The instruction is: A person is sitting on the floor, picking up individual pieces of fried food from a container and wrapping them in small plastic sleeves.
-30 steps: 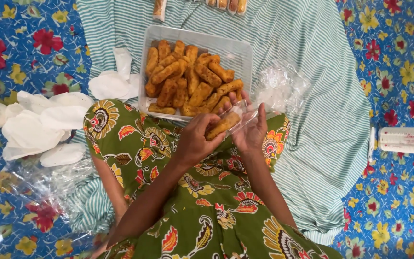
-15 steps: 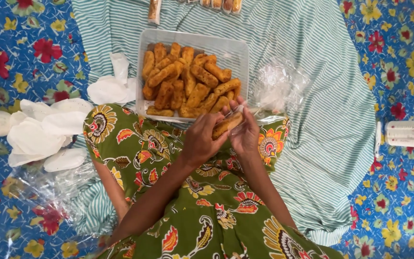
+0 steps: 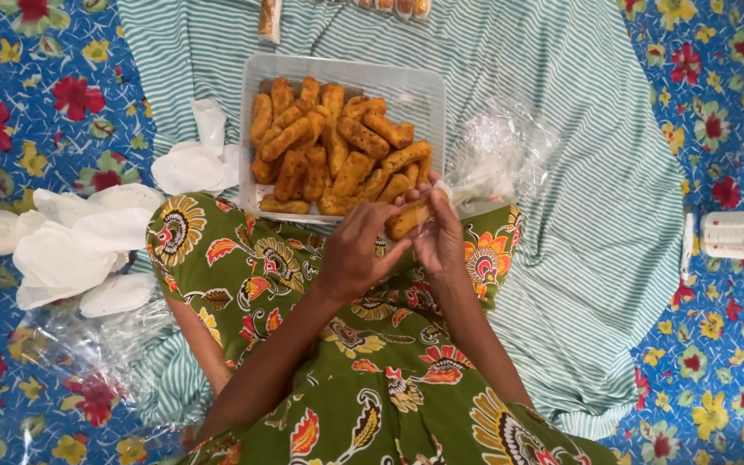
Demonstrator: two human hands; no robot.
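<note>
From the head camera, the left hand (image 3: 356, 250) and right hand (image 3: 437, 237) both pinch one golden fried stick (image 3: 408, 219) in thin clear wrap, over the lap just at the near rim of the clear tray (image 3: 428, 86) of sticks. The wrap seems loose, though glare hides its edges; the greasy stick could slip out or snap if squeezed.

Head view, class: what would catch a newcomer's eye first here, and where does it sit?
The clear tray heaped with golden fried sticks, top centre on the striped cloth. Just below, the left hand and right hand hold one stick over a green floral lap. White wrappers lie at left.
</note>
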